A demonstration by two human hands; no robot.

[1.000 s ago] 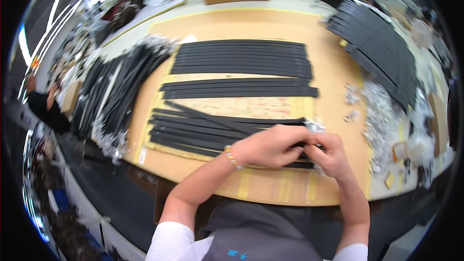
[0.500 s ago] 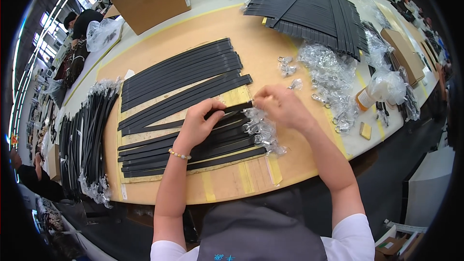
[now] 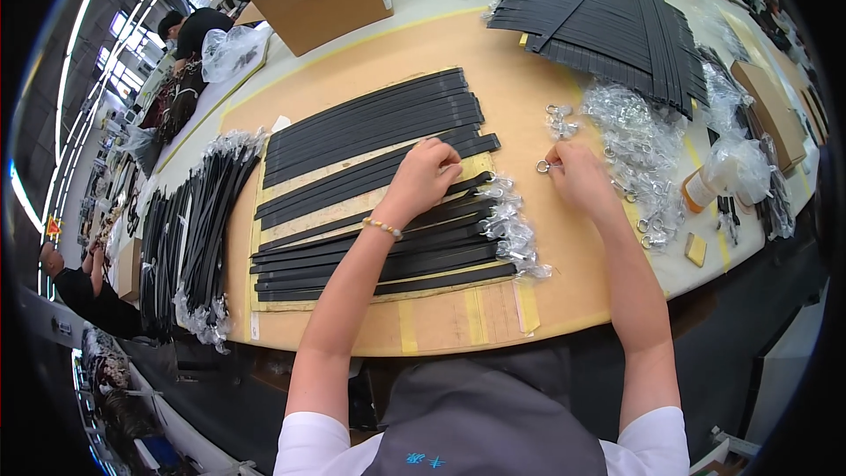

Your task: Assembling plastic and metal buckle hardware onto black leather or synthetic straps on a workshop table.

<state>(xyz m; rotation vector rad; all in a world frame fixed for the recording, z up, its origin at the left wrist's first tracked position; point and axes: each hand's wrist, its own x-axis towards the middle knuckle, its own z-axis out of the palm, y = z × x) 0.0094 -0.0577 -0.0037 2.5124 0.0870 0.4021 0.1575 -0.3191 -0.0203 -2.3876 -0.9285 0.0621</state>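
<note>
Small round silver metal ring (image 3: 542, 167) over flat tan board (image 3: 538, 211), pinched between thumb and fingertips of our right hand (image 3: 578, 176). Our left hand (image 3: 426, 173), fingers bent partly closed, above long flat black strips (image 3: 370, 123), left of ring; whether it grips one, we cannot tell. Crumpled clear plastic wrapping (image 3: 513, 231) at right ends of nearer strips. Heap of plastic-wrapped silver metal hardware (image 3: 633, 119) beside our right hand.

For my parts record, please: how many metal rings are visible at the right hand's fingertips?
1 metal ring, at the left side of the right hand; the hand may hide others.
</note>
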